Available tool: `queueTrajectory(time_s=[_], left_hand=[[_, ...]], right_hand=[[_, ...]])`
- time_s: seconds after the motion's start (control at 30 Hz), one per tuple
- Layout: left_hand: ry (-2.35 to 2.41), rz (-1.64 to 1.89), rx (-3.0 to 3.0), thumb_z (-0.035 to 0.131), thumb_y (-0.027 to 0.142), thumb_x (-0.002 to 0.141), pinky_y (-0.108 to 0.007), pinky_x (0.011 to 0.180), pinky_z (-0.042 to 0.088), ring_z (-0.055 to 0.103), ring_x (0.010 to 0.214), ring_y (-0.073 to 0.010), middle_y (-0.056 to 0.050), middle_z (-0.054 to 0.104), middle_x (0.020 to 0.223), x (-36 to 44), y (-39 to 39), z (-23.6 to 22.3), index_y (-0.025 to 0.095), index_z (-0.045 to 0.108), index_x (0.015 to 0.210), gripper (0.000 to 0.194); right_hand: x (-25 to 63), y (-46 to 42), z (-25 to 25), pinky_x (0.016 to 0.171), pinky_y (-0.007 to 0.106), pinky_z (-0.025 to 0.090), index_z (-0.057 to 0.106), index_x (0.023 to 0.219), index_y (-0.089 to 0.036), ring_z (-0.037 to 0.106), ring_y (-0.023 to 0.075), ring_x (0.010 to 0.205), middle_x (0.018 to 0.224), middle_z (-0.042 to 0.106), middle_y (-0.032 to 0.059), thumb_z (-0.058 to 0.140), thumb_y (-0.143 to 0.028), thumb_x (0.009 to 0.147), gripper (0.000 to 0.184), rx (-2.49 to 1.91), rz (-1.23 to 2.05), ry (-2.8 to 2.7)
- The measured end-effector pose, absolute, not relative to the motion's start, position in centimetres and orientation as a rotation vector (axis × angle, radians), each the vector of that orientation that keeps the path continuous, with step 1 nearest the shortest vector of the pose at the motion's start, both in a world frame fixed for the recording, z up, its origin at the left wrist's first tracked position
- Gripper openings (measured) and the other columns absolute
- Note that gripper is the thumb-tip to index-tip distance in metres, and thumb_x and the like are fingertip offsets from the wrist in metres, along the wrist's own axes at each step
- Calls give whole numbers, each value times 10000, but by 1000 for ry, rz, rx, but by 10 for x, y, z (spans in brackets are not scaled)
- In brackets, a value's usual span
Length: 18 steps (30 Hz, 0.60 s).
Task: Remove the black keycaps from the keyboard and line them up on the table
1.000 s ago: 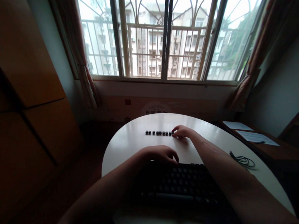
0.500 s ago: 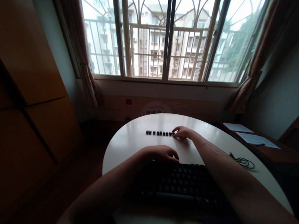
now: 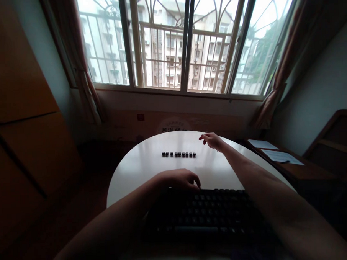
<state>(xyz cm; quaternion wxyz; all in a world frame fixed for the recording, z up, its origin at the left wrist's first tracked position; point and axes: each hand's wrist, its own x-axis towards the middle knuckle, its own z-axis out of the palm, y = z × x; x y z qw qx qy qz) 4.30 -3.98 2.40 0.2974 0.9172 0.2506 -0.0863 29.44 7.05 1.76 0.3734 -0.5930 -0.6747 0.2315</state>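
A black keyboard [image 3: 211, 210] lies on the white round table close to my body, its left part dark. My left hand [image 3: 183, 179] rests at the keyboard's far edge, fingers curled down onto it; the fingertips are partly hidden. Farther off, several small black keycaps [image 3: 183, 154] stand in a row across the table. My right hand [image 3: 211, 139] hovers beyond the right end of that row, near the table's far edge. Its fingers point left, loosely stretched and apart, and I see nothing held in them.
The white round table [image 3: 129, 174] curves away on both sides. At the right is a brown wooden surface [image 3: 303, 174] bearing paper sheets [image 3: 282, 156] and a pen [image 3: 284, 162]. A chair back [image 3: 334, 134] stands behind it. A barred window and curtains are ahead, a wooden cabinet [image 3: 24, 144] left.
My right hand has left the last keycap at the row's right end and moved up and away, its fingers loosening. My left hand stays on the keyboard. The whole view has shifted slightly.
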Motion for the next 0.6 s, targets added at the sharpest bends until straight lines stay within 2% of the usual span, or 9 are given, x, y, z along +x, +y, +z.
queueTrajectory(time_s=[0.17, 0.3, 0.4, 0.47, 0.6], left_hand=[[698, -222, 2438, 576, 410, 872, -277, 729, 466, 635, 850, -188, -45, 699, 1021, 43, -39, 24, 248, 671, 1173, 355], [690, -197, 2405, 590, 447, 862, -285, 734, 465, 629, 844, -186, -39, 691, 1016, 41, -38, 23, 255, 676, 1155, 361], [679, -208, 2401, 600, 447, 854, -286, 732, 464, 626, 851, -189, -41, 687, 1006, 41, -37, 21, 243, 678, 1154, 371], [679, -215, 2393, 600, 439, 853, -283, 732, 463, 625, 858, -189, -43, 687, 1007, 41, -36, 19, 233, 677, 1156, 375], [680, -186, 2352, 625, 469, 830, -271, 721, 462, 624, 852, -182, -34, 681, 1008, 43, -33, 13, 233, 677, 1153, 404]], right_hand=[[296, 49, 38, 362, 172, 291, 725, 988, -99, 354, 42, 383, 681, 633, 30, 440, -332, 975, 367, -1450, 601, -1821], [288, 8, 57, 391, 187, 348, 722, 1000, -98, 438, 75, 430, 688, 624, 41, 424, -473, 973, 480, -1326, 647, -1887], [281, -38, 69, 532, 236, 466, 734, 970, -105, 587, 145, 600, 722, 642, 71, 388, -604, 953, 607, -1128, 698, -1868], [278, -71, 72, 598, 252, 478, 756, 930, -140, 606, 167, 688, 732, 648, 74, 352, -637, 954, 641, -1098, 635, -1866], [276, -126, 63, 498, 254, 404, 757, 900, -177, 492, 129, 494, 542, 516, 14, 242, -670, 964, 716, -1193, 523, -1839]])
